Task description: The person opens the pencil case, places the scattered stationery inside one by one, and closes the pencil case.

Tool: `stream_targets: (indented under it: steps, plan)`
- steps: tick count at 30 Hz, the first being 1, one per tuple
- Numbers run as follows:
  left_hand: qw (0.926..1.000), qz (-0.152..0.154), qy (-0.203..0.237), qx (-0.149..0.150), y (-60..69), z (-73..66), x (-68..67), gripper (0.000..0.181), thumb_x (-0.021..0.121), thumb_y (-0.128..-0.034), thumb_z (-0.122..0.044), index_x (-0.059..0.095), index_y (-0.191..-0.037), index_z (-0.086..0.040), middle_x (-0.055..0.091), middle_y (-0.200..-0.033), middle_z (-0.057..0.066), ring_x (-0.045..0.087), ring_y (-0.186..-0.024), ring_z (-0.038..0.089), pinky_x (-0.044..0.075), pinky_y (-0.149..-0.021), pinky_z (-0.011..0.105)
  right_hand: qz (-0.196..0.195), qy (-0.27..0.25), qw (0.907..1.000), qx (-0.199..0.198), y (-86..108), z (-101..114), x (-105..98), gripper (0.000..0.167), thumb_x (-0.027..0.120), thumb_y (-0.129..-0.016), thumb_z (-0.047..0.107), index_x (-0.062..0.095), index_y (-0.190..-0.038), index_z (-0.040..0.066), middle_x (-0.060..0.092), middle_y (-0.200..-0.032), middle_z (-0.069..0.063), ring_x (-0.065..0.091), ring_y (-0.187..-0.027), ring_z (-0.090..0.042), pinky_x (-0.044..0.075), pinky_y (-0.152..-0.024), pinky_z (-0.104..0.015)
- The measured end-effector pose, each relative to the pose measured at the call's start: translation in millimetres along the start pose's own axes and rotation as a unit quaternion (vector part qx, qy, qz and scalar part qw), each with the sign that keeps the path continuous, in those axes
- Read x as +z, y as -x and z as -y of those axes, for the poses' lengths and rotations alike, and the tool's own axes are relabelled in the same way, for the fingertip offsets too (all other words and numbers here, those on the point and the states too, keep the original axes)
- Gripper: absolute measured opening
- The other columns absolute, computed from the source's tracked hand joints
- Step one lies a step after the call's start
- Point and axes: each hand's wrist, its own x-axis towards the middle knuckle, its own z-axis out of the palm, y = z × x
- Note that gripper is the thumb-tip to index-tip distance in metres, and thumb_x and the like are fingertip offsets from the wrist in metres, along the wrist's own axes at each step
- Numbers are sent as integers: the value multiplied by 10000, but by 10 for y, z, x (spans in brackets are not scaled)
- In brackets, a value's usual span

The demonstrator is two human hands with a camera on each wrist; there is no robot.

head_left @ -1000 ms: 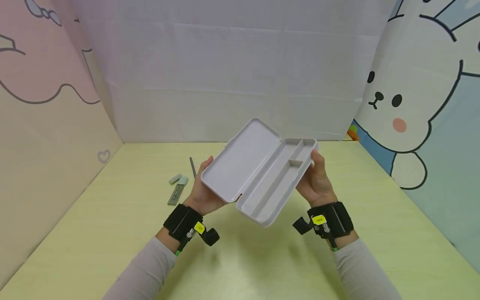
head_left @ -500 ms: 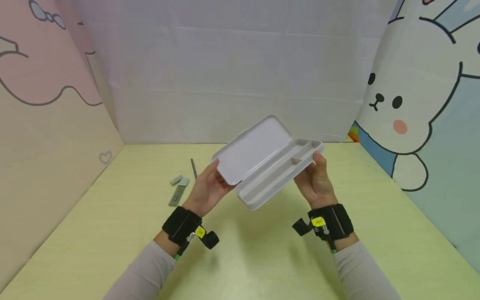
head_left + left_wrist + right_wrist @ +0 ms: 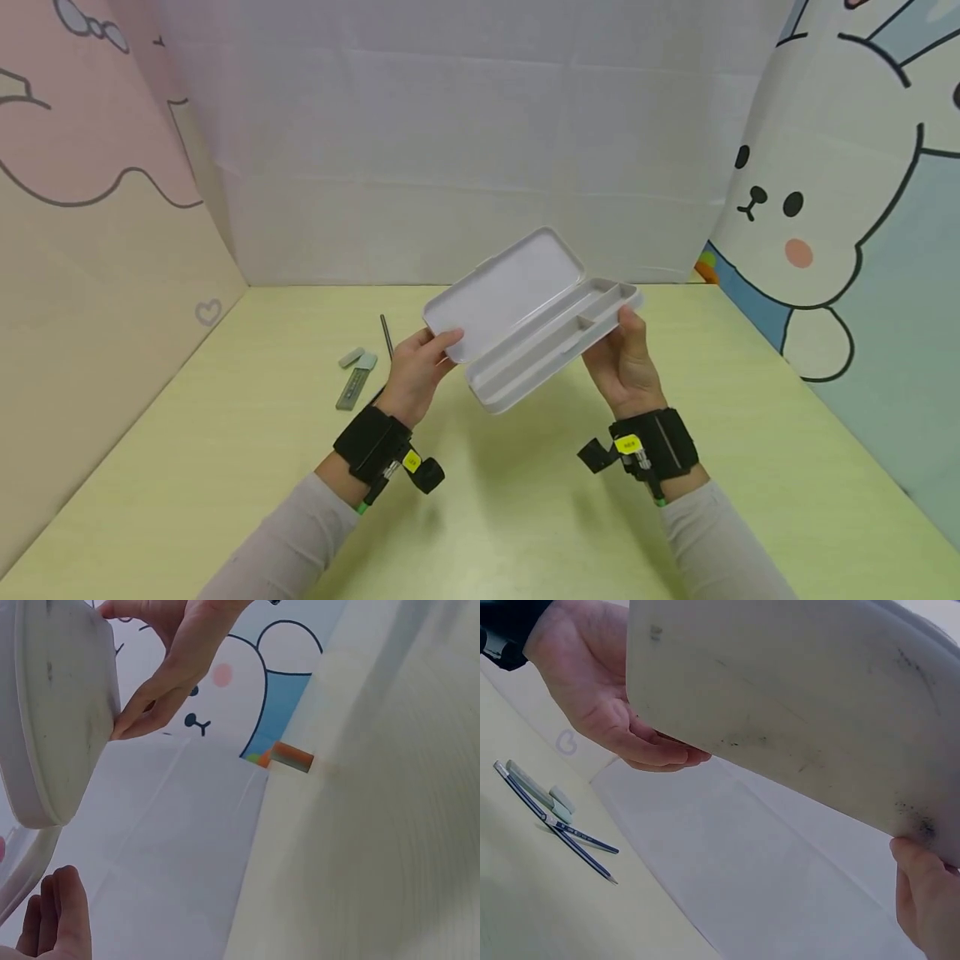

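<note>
A white pencil case (image 3: 506, 292) is held up in the air above the table, its lid swung open. Its tray (image 3: 551, 342) has long compartments with nothing visible in them. My left hand (image 3: 412, 371) grips the lid's lower left corner, thumb on the inner face and fingers behind. At the tray's right end, my right hand (image 3: 626, 362) holds the edge, thumb on the near side and fingers underneath. Dark smudges mark the case's underside (image 3: 795, 712) in the right wrist view. The left wrist view shows the right hand (image 3: 184, 660) on the tray end.
Left of the hands lie a pencil (image 3: 386, 335), a small block like an eraser (image 3: 350, 357) and a flat grey-green case (image 3: 354, 385) with a pale cap. Dark blue pencils (image 3: 581, 851) cross beside them in the right wrist view. A white backdrop (image 3: 465, 150) closes the table's far side.
The pencil case has tilted, its near end rising and its lid shifting right. My left hand has moved its thumb from the lid's edge onto the inner face.
</note>
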Motion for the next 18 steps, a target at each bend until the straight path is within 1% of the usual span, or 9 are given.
stream_targets:
  steps: [5,10,15,18]
  plan:
    - [9998,-150,-103,9,-2,-15,35,448,585,-939,-109,459,-1356,-3,511,-1345,97,546,-1172,192,450,-1054,336,16,124,9998,-142,5,-10,9,483,777,-791,177,553,-1219,156,624,-1161,-15,555,-1089,-164,448,-1040,-310]
    - [9988,-374,-304,24,-27,-23,34,456,601,-926,-74,471,-1358,-4,524,-1348,130,546,-1205,233,444,-1064,360,-32,279,9995,-136,16,-5,20,481,779,-790,184,549,-1211,154,623,-1160,-8,561,-1079,-153,453,-1027,-304]
    - [9979,-429,-480,7,-70,9,16,484,599,-919,-34,456,-1380,-2,522,-1379,162,545,-1233,268,448,-1060,377,68,554,9984,65,-5,14,-22,509,761,-810,205,520,-1257,174,595,-1197,10,538,-1109,-145,423,-1055,-295]
    - [9971,-497,-582,30,-100,31,-7,483,611,-907,-18,470,-1369,8,537,-1369,180,567,-1198,262,487,-1011,350,259,693,9969,272,-24,39,-61,508,731,-839,217,494,-1287,185,581,-1214,25,516,-1134,-140,381,-1085,-288]
